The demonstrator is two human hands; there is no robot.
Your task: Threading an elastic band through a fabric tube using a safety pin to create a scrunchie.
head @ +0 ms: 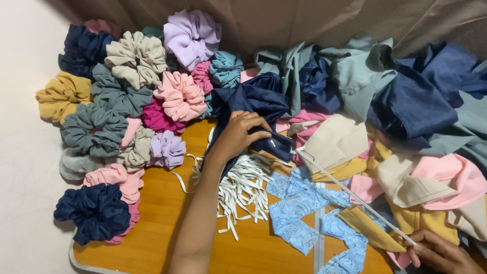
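In the head view, the left hand (pixel 238 134) sits at the centre of the frame, its grip closed around the end of a dark navy fabric tube (pixel 256 104) that trails up into the heap of cloth pieces. The right hand (pixel 440 252), at the lower right corner, pinches the near end of a long thin white stick (pixel 355 195) whose far tip reaches the navy tube. Below the left hand, cut white elastic strips (pixel 242 190) lie on the orange wooden bench (pixel 162 223), beside light blue lace pieces (pixel 299 213). Finished gathered hair ties (pixel 116 96) in many colours crowd the upper left.
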